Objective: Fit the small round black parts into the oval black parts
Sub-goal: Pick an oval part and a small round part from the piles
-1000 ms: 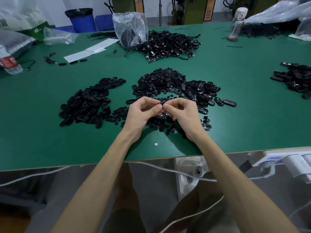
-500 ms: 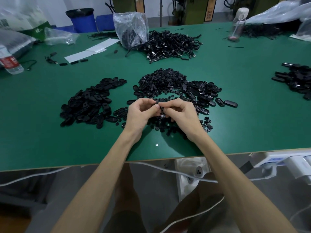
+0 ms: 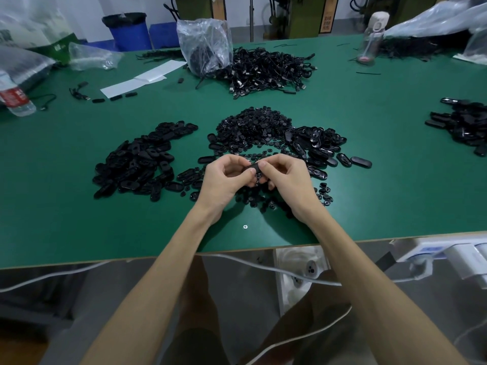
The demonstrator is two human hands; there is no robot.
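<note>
**Oval part pinched between both hands**

Green table (image 3: 79, 206) in a workshop room, with a blue bin (image 3: 129, 30) behind it. Small round parts (image 3: 253, 127) are heaped at centre, oval parts (image 3: 139, 159) at left. The held oval part (image 3: 252, 168) is just above the table in front of the round heap, long axis left–right. Left hand (image 3: 224, 177) and right hand (image 3: 286, 175) each pinch one end, fingers curled.

One oval black part (image 3: 252, 168), matte and lying roughly level, is pinched between the left hand (image 3: 224, 177) and the right hand (image 3: 284, 175); whether it carries a round insert cannot be told. The small round black parts (image 3: 254, 127) form a dense heap just beyond the hands, with strays (image 3: 325, 196) scattered beside the right wrist. A left heap of oval parts (image 3: 142, 160) appears dull-surfaced. A right heap of oval parts (image 3: 316, 143) shows glossy hollows, with two single ovals (image 3: 361, 162) lying at its outer edge.
</note>
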